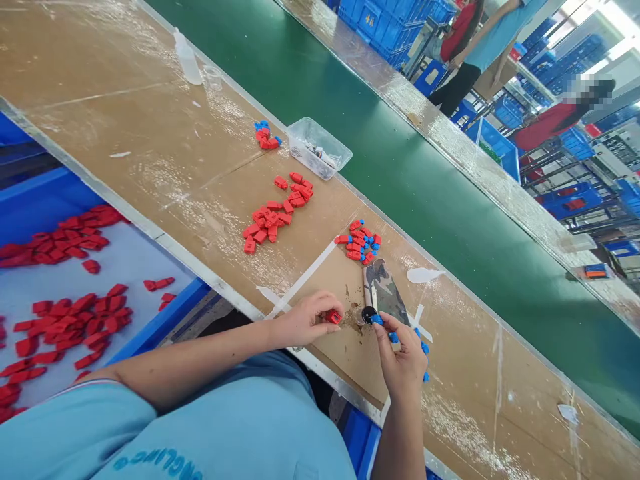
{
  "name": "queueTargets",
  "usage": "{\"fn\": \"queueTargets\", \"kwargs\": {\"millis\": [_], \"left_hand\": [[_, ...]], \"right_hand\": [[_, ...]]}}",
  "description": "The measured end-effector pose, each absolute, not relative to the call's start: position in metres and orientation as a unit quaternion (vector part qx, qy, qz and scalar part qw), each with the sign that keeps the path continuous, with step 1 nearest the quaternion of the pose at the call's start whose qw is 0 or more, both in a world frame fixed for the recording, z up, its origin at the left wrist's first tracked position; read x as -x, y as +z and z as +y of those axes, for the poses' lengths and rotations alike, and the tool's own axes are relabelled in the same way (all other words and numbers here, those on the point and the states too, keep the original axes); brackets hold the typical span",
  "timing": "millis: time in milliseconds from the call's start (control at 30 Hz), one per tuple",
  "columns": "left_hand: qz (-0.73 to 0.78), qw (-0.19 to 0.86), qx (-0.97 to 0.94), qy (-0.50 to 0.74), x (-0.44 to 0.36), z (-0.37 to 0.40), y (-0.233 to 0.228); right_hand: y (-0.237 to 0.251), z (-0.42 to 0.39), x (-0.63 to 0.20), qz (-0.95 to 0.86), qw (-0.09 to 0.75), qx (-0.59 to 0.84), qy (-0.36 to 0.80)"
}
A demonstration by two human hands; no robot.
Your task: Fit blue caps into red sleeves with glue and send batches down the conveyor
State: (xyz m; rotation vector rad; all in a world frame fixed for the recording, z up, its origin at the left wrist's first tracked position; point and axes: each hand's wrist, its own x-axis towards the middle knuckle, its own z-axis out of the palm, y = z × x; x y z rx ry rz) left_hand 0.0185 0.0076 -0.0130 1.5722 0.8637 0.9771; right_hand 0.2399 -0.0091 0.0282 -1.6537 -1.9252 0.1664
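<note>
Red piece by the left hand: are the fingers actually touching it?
Touching. The head view shows the left hand pinching the red piece between its fingertips.

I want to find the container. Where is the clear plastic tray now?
In the head view, the clear plastic tray stands at the workbench's far edge, beside the green conveyor belt, just right of a small red-and-blue parts cluster.

The person wears a light blue short-sleeved shirt (240,427); darker blue lettering runs along its lower part, cut off by the frame's edge and not readable in full; a thin striped trim edges the left sleeve; both forearms are bare; the hands carry no gloves, rings or watch.
</note>
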Motion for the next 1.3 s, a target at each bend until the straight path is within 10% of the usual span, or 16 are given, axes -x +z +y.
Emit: {"fn": "queueTargets", "kwargs": {"millis": [533, 1300], "left_hand": [[0.357, 0.586, -0.593, 0.421, -0.025, 0.005, -0.012], [0.363, 0.513, -0.668, 0.399, -0.023, 0.002, -0.015]], "right_hand": [[0.031, -0.019, -0.233, -0.552, 0.418, 0.661, 0.289], [0.026, -0.035, -0.2, -0.705, 0.319, 0.604, 0.193]]}}
